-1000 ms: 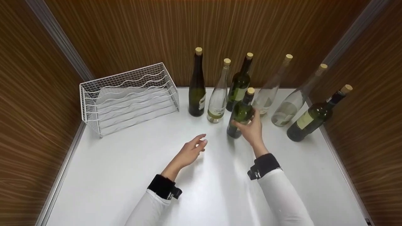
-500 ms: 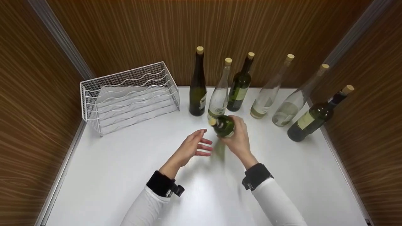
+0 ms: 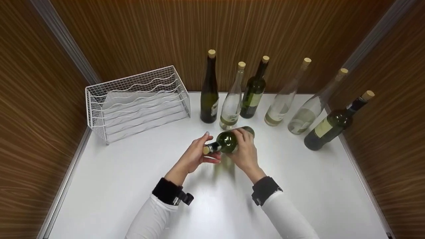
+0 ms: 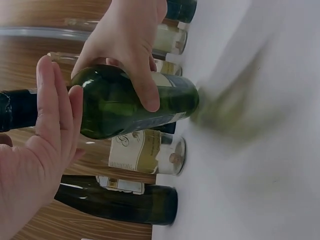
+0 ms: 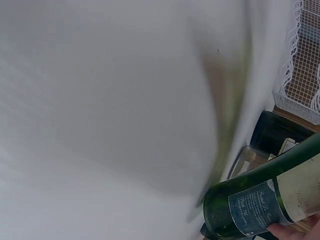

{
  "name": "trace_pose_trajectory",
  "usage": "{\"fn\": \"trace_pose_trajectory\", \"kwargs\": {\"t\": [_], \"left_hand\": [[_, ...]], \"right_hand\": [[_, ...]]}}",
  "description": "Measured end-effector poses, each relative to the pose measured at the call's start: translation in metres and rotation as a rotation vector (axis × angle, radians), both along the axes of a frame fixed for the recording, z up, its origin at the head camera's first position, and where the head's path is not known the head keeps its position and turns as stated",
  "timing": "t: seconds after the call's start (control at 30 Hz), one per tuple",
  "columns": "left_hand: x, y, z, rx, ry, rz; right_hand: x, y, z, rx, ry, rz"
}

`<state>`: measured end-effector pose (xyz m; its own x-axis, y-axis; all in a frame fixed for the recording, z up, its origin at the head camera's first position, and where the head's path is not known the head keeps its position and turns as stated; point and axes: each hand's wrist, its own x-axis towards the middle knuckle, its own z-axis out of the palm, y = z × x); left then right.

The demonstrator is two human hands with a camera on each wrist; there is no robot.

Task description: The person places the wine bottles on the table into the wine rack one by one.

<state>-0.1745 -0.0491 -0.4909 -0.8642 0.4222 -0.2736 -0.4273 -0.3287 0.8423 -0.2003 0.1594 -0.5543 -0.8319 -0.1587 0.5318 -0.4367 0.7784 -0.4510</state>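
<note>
Green bottle [image 3: 229, 141], corked, is held on its side in the air above the white table [image 3: 109, 186], just in front of a row of six standing bottles [image 3: 285, 96]. Right hand [image 3: 244, 151] wraps curled fingers over its wide body. Left hand [image 3: 196, 156] meets the neck near the cork [image 3: 206, 150]; the left wrist view shows its fingers [image 4: 52, 107] straight and flat against the shoulder, not curled round it. Being glass, it is likely heavy, stiff, smooth enough to slip, and breakable if dropped. The body gives the firmest hold, with the neck as a second support. It is dark green, with a pale label and a smaller blue-grey label [image 5: 250, 205] near the base. A white wire rack [image 3: 136, 99] stands well to the left.
</note>
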Motion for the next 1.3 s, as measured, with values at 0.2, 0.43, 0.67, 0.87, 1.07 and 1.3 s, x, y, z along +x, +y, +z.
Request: {"fn": "trace_pose_trajectory", "kwargs": {"t": [0.2, 0.43, 0.67, 0.87, 1.07, 1.3], "left_hand": [[-0.003, -0.007, -0.002, -0.100, -0.085, -0.115], [0.002, -0.002, -0.007, -0.387, -0.031, -0.249], [0.011, 0.005, -0.018, -0.643, 0.068, -0.258], [0.015, 0.005, -0.026, -0.870, 0.221, -0.226], [0.016, -0.001, -0.032, -0.924, 0.333, -0.168], [0.025, -0.017, -0.031, -0.834, 0.298, -0.130]], "right_hand": [[0.001, 0.000, -0.007, 0.074, 0.041, 0.060], [0.004, 0.005, -0.014, 0.201, 0.076, 0.129], [0.005, 0.006, -0.015, 0.282, 0.025, 0.191], [0.005, 0.007, -0.013, 0.316, -0.005, 0.230], [0.006, 0.007, -0.010, 0.321, -0.028, 0.253], [0.012, 0.001, -0.008, 0.257, -0.042, 0.311]]}}
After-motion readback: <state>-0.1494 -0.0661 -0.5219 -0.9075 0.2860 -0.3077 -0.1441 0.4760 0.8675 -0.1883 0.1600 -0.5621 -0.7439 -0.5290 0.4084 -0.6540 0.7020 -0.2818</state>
